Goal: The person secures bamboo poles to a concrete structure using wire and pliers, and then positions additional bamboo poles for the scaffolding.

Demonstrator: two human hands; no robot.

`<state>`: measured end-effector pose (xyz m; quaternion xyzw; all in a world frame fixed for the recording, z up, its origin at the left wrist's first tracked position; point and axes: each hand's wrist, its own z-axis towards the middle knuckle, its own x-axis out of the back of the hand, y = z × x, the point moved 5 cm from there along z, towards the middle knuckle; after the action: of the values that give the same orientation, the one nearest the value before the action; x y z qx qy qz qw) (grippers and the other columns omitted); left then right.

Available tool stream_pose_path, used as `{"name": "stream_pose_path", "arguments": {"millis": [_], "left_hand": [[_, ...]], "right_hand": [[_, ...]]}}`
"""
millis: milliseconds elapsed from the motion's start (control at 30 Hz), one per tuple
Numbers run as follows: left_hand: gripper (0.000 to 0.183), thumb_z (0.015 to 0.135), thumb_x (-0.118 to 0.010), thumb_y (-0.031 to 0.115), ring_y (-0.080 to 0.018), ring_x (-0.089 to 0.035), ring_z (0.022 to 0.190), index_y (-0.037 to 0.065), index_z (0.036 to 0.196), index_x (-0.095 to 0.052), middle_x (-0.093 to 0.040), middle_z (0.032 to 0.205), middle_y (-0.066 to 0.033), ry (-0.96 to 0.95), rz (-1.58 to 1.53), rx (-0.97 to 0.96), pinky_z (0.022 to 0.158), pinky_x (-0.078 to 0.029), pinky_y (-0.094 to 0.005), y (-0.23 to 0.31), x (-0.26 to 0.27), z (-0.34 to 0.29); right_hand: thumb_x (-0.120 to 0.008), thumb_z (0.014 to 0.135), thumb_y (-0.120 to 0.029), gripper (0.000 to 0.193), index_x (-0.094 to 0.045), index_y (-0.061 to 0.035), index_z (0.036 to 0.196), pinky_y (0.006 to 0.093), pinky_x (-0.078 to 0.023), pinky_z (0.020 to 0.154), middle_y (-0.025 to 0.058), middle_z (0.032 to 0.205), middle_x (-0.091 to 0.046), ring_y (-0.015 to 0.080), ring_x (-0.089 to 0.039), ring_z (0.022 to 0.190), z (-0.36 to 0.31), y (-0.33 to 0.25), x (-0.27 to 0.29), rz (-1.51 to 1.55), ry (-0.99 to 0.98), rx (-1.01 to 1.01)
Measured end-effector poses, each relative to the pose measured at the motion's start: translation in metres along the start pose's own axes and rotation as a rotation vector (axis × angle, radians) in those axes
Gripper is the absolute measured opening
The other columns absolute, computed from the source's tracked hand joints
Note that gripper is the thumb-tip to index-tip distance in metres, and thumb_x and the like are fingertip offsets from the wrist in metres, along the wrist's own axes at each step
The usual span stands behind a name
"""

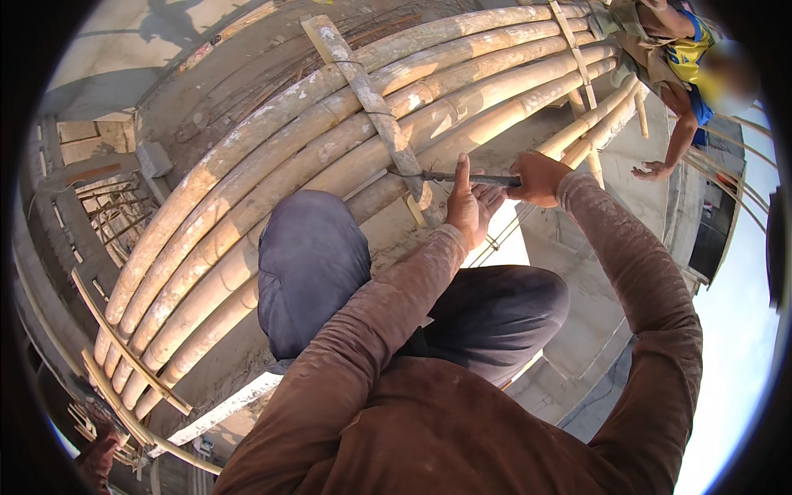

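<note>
The bamboo poles (247,198) are lying side by side under a cross slat (375,107). The left hand (469,206), open-palmed, is bracing a metal rod (470,177); the right hand (536,177) is gripping its end. If the rod slips off the slat, both could lurch over the drop.

Pale tan, white-dusted long round bamboo poles (272,173) fill the far left. Dust-mottled brown sleeves cover both near arms; a dark grey slim metal rod (470,177) crosses the middle.
</note>
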<state>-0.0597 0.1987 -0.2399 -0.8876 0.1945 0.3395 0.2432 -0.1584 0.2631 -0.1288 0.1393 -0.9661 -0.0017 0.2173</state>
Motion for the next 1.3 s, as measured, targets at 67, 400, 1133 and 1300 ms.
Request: {"name": "stream_pose_path", "arguments": {"millis": [67,400,1133,1300], "left_hand": [[0.08,0.091,-0.059,0.057,-0.0307,-0.05,0.122,-0.002,0.136,-0.032,-0.043,0.133,-0.0223,-0.04,-0.088,-0.057,0.105,-0.045,-0.0424,0.009,-0.017,-0.008],[0.079,0.084,-0.073,0.05,-0.0285,-0.051,0.119,0.013,0.14,-0.032,-0.046,0.131,-0.0165,-0.13,-0.105,-0.039,0.102,-0.045,-0.0425,0.015,-0.018,-0.003],[0.052,0.082,-0.074,0.023,-0.0286,-0.049,0.122,0.0,0.121,-0.05,-0.049,0.126,-0.0158,0.032,1.816,-2.12,0.104,-0.038,-0.0423,0.197,-0.194,-0.29],[0.14,0.056,-0.083,0.064,-0.0426,-0.01,0.147,-0.004,0.151,-0.007,-0.017,0.156,-0.0263,2.073,2.322,-1.125,0.118,-0.012,-0.0572,0.337,-0.095,-0.364]], "right_hand": [[-0.067,0.09,-0.036,0.039,-0.059,0.0003,0.077,0.0438,-0.058,0.065,0.0169,0.079,-0.068,0.0288,-0.069,0.073,-0.001,-0.02,0.025,0.332,-0.418,-0.169],[-0.069,0.087,-0.046,0.052,-0.068,0.0031,0.103,0.0402,-0.057,0.07,0.017,0.095,-0.07,0.028,-0.069,0.082,0.012,0.008,0.004,0.26,-0.386,-0.009],[-0.078,0.065,-0.045,0.044,-0.076,-0.0056,0.084,0.0409,-0.053,0.075,0.0143,0.083,-0.071,0.0293,-0.069,0.08,0.073,0.036,-0.029,-0.159,-0.116,0.222],[-0.081,0.062,-0.053,0.052,-0.075,-0.0092,0.09,0.0435,-0.05,0.085,0.015,0.097,-0.069,0.0341,-0.066,0.096,0.061,0.055,-0.034,-0.15,0.011,0.273]]}}
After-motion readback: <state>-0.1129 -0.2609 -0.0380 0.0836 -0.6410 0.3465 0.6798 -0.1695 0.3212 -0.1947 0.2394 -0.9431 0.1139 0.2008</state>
